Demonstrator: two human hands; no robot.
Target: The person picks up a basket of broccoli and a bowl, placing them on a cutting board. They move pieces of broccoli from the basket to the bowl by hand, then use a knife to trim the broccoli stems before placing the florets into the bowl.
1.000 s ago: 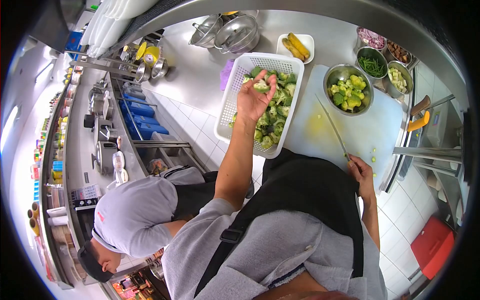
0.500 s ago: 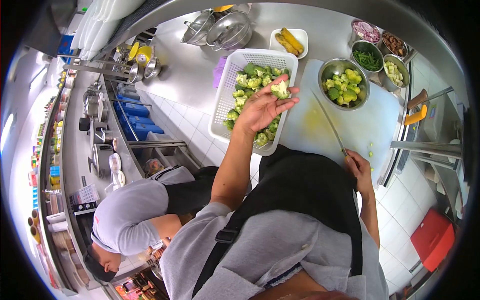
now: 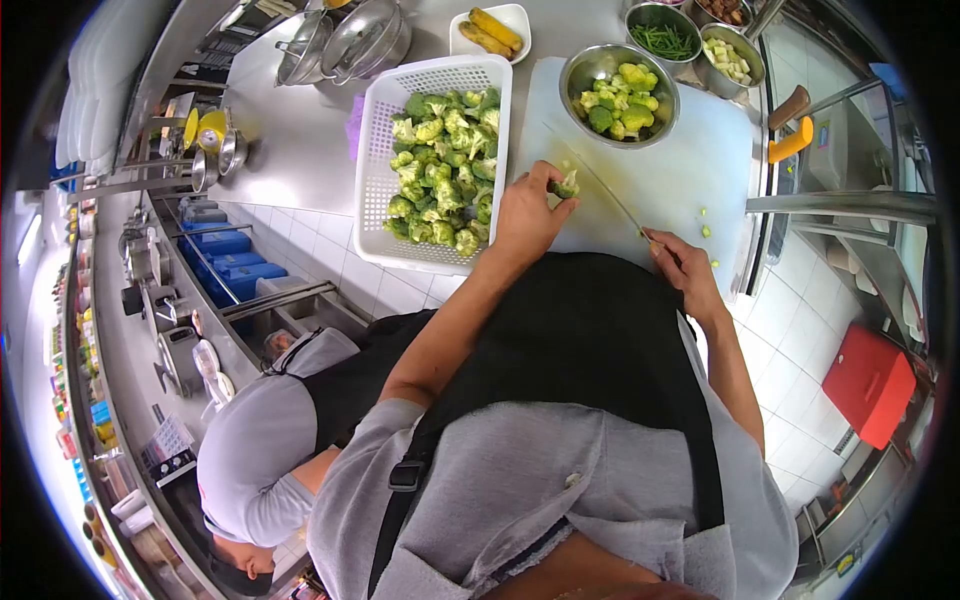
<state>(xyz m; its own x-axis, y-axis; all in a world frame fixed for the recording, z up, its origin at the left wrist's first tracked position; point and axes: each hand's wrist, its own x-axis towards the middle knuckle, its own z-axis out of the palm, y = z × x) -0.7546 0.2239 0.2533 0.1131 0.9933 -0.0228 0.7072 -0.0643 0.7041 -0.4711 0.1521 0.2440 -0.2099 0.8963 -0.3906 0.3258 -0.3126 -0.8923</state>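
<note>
Over the left part of the white cutting board (image 3: pixel 690 170), my left hand (image 3: pixel 533 212) pinches a broccoli floret (image 3: pixel 566 186). My right hand (image 3: pixel 690 268) is closed round the handle of a long knife (image 3: pixel 610 195), whose blade points away and to the left, close beside the floret. Left of the board, a white perforated basket (image 3: pixel 375 190) holds many broccoli florets (image 3: pixel 445 165). A steel bowl (image 3: pixel 668 115) with cut green-yellow florets (image 3: pixel 620 100) stands on the far part of the board. Small green bits (image 3: pixel 706 231) lie near the board's right edge.
Behind the board are bowls of chopped green vegetable (image 3: pixel 662 40) and pale cubes (image 3: pixel 727 60). A white dish (image 3: pixel 490 32) holds yellow-brown pieces; steel colanders (image 3: pixel 365 42) stand left of it. A co-worker (image 3: pixel 262 440) bends over at my left. Knife handles (image 3: pixel 790 140) stick up at right.
My left hand has brought the floret from above the basket to the board, beside the blade, and turned from palm-up to a pinch. My right hand still holds the knife. The camera view has shifted.
</note>
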